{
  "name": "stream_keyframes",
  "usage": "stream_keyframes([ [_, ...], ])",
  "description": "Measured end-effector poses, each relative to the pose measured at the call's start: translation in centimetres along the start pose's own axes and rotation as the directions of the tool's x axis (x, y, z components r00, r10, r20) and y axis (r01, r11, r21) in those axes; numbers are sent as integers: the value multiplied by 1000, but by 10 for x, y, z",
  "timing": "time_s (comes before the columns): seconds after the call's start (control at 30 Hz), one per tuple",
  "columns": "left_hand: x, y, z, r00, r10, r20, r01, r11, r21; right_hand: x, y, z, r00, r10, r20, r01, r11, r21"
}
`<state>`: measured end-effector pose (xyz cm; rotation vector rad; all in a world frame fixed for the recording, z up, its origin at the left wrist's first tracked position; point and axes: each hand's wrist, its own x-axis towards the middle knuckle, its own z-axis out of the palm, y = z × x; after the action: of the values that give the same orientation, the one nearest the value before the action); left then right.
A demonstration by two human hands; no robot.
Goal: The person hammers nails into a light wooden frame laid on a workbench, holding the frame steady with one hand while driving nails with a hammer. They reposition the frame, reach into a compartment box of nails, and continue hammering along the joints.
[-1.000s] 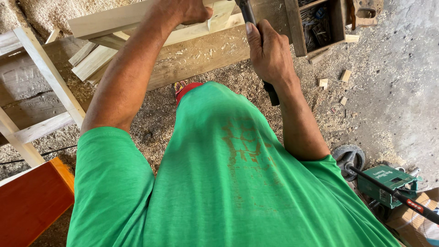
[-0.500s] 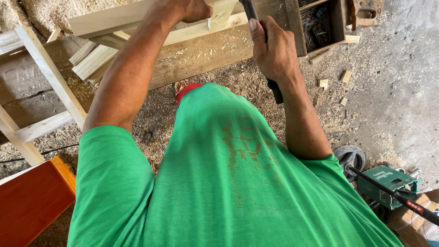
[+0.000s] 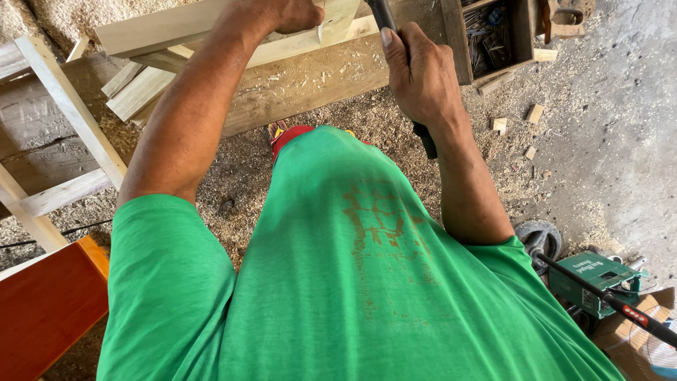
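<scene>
1. Your left hand [image 3: 293, 13] is clamped down on the pale, flat-sawn wooden plank [image 3: 169, 28] at the top of view, fingers curled over its upper face. Judging by the straight arm, that's there to pin the plank so it can't shift.
2. Your right hand [image 3: 422, 77] is closed tight round the black handle of a tool [image 3: 426, 141]; the butt end pokes out below the fist, the shaft runs up past the thumb and out of frame. Tool head isn't visible, so can't tell what kind it is. The grip sits approx. mid-handle.
3. The plank lies across other pale wood strips [image 3: 137, 88] and a wider, rougher brown board [image 3: 310, 85] w/ sawdust on it, so it's propped off the floor.
4. Plank vs. hands: directly under the left hand, touching; its right end stops just beside the tool shaft, left of the right hand. Both hands are near each other at the plank's right end.
5. Around you: sawdust-covered floor [image 3: 233, 176], small wood offcuts [image 3: 534, 113] to the right, an open wooden box of dark nails or similar [image 3: 493, 35] near the right hand, a green power tool [image 3: 596, 282] low right, a pale wooden frame [image 3: 63, 120] left, an orange-red panel [image 3: 42, 310] bottom left.
</scene>
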<state>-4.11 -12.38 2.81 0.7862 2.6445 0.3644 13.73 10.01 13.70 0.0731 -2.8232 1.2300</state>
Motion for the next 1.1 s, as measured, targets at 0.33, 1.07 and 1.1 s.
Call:
stream_keyframes([
  [0.33, -23, 25, -27, 975, -183, 123, 189, 982, -32, -3, -1, 2, 999, -37, 7, 37, 999, 9],
  [1.07, -5, 2, 3, 997, 26, -66, -26, 1000, -10, 0, -6, 1, 1000, -23, 6, 23, 1000, -2],
  [1.1, -4, -1, 6, 996, 42, -82, -44, 999, -21, 0, -9, -1, 1000, -28, 1, 28, 1000, -7],
])
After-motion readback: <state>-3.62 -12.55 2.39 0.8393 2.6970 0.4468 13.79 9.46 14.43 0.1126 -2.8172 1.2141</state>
